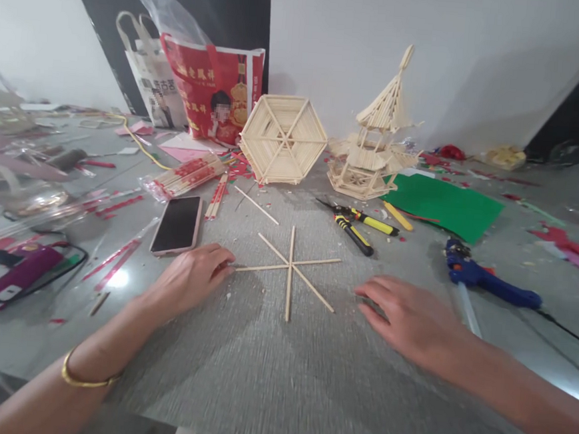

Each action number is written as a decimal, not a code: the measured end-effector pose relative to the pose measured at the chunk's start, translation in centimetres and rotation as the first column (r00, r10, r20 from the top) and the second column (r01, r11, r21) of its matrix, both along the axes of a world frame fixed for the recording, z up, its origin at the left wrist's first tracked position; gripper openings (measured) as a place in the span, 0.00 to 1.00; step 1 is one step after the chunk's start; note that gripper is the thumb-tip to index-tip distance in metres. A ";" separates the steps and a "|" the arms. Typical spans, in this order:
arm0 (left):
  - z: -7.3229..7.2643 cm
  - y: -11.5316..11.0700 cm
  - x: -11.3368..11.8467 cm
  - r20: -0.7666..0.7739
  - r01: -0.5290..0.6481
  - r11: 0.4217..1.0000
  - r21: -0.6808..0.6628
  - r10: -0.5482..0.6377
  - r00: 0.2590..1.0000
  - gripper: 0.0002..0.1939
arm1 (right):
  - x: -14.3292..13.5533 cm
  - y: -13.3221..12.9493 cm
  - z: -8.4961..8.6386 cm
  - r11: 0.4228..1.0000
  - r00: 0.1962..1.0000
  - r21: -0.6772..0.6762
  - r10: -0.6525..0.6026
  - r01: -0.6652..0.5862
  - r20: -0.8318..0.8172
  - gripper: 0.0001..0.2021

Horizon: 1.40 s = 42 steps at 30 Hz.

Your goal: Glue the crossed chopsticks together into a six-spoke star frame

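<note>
**Six-Armed Stick Star on Scrap-Strewn Grey Table, Bare Hands at Either Side**

Grey table [236, 380]: scattered with red slips, wood chips and plastic film.

Red carrier bag [190, 112]: stands upright at the back, gold lettering on the front. Holds clear plastic, rising out of the mouth; rest of contents hidden below the rim.

Cream tote bag [153, 76]: stands just behind and left of the red one, handles up. Contents out of sight.

Pagoda model [371, 158]: built of pale sticks, tiered, with pointed spire. Stands back right of centre.

Hexagonal stick panel [284, 140]: stands on edge between red bag and pagoda, ribs running from the hub.

Green sheet [445, 204]: lies flat, right of the pagoda.

Stick star [290, 265]: lies flat on the table at centre, between the hands, six arms meeting at one point.

Blue glue gun [490, 276]: lies on its side at right, pale glue stick projecting, black cord trailing.

Clear packet [190, 174]: red-printed, filled with pale sticks; lies behind the phone.

Left hand [198, 270]: fingers partly curled, fingertips at the tip of the star's left arm; hold on it, if any, cannot tell.

Right hand [395, 312]: loosely open, thumb apart from fingers, nothing in grasp; rests well apart from the star.

Yellow-and-black pliers [356, 225]: lie beyond the star, toward the pagoda.

Phone [177, 225]: lies face up, dark screen, just beyond the left hand.

Gold bangle [86, 383]: circles the left forearm.

Loose stick [257, 205]: lies slantwise, behind the star.
</note>
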<state>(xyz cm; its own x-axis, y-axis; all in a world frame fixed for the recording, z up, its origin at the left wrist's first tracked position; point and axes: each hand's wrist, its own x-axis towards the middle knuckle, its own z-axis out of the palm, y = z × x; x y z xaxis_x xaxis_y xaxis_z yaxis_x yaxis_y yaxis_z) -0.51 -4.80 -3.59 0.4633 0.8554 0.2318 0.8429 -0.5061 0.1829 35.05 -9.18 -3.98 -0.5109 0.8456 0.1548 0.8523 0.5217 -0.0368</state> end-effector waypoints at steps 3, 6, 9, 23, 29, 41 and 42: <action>0.0 -0.1 0.1 -0.010 0.000 1.000 -0.010 0.000 1.000 0.11 | 0.2 -0.2 -0.4 1.000 1.000 0.023 0.008 -0.008 -0.019 0.08; 0.1 -0.1 0.2 -0.007 0.000 1.000 -0.028 -0.001 1.000 0.10 | 0.5 -0.2 -0.7 0.999 0.999 0.041 0.019 -0.018 -0.036 0.08; 0.1 0.0 0.2 -0.006 0.008 0.999 -0.038 -0.008 1.000 0.10 | 0.8 -0.2 -0.9 0.999 0.999 0.051 0.019 -0.017 -0.042 0.07; -0.4 0.2 0.1 0.006 0.003 1.000 -0.028 -0.002 1.000 0.12 | 1.1 0.0 -0.9 0.986 0.996 0.152 0.076 -0.067 -0.053 0.07; -0.1 0.0 0.2 -0.002 -0.010 0.999 -0.031 0.010 1.000 0.10 | 1.2 0.1 -1.1 0.980 0.994 0.184 0.089 -0.076 -0.059 0.08; 0.1 -0.3 -0.1 -0.037 -0.014 0.998 -0.062 0.011 0.999 0.12 | 1.8 0.1 -1.5 0.971 0.993 0.214 0.117 -0.109 -0.023 0.09; 0.1 -0.3 0.0 -0.036 -0.011 0.998 -0.068 0.009 0.999 0.12 | 1.8 0.1 -1.5 0.971 0.993 0.211 0.118 -0.111 -0.021 0.09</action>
